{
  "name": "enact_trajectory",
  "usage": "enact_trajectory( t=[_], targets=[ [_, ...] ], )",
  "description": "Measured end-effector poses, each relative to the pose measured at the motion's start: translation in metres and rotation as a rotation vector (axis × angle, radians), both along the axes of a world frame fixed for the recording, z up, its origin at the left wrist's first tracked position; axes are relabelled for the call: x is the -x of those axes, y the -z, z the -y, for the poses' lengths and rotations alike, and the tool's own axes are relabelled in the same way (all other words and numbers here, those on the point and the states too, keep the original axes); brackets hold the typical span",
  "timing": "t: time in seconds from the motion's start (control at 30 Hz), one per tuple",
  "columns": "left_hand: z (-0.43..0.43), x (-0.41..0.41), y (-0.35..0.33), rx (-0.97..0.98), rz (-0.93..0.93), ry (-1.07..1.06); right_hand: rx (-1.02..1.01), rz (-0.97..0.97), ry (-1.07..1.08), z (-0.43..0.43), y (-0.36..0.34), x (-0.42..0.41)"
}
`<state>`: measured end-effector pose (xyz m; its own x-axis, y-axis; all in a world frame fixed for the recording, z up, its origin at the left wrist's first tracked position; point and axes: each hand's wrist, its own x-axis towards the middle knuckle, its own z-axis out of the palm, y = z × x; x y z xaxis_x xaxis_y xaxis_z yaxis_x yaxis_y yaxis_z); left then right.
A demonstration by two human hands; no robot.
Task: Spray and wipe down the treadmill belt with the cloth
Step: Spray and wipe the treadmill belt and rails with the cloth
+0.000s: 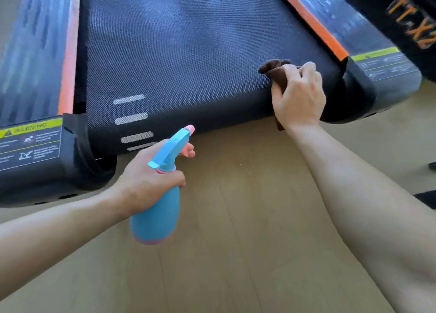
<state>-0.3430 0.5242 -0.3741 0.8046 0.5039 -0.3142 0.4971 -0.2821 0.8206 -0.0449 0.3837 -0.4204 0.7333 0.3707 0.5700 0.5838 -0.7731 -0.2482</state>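
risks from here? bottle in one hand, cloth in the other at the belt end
1. The right hand presses the brown cloth at the treadmill belt corner by the black end cap; fingers or cloth could snag in that gap.
2. The spray bottle in the left hand points near the belt's edge, so spray may hit the wood floor.

L hand (153,178) fist-closed, thumb wrapped over the front, index finger stretched fwd; forearm comes in from lower left. R hand (298,95) palm-down, fingers curled tight, knuckles up; R forearm bare, extended from lower right.
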Motion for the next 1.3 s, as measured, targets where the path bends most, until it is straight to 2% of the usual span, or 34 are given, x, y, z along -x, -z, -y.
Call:
enact_trajectory(
  t=[0.17,0.27,0.37,0.57,0.67,0.77,0.9,1.03,1.17,1.3],
  targets=[
    [0.011,-0.012,0.0,0.028,0.01,0.014,-0.055,-0.08,0.118,0.031,0.0,-0.034],
    [0.011,-0.006,-0.004,0.033,0.011,0.016,-0.147,-0.111,0.159,0.02,-0.001,-0.028],
    [0.005,0.01,-0.006,0.03,0.005,0.017,-0.107,-0.096,0.146,-0.001,-0.003,-0.003],
    [-0.01,0.05,-0.015,0.008,-0.013,-0.008,-0.103,-0.032,-0.117,-0.067,0.0,0.099],
    [-0.017,0.074,-0.021,0.0,-0.022,-0.021,-0.101,-0.011,-0.341,-0.107,0.007,0.16],
    [-0.029,0.1,-0.031,-0.031,-0.015,-0.042,-0.033,0.11,-0.553,-0.134,0.015,0.2],
    [-0.045,0.131,-0.038,-0.044,-0.005,-0.102,0.08,0.323,-0.681,-0.148,0.018,0.216],
    [-0.05,0.146,-0.036,-0.041,-0.026,-0.115,0.173,0.454,-0.783,-0.147,0.03,0.227],
    [-0.053,0.144,-0.033,-0.035,-0.017,-0.111,0.229,0.628,-0.883,-0.137,0.031,0.207],
    [-0.056,0.144,-0.033,-0.018,0.003,-0.104,0.306,0.705,-0.952,-0.118,0.035,0.181]
  ],
)
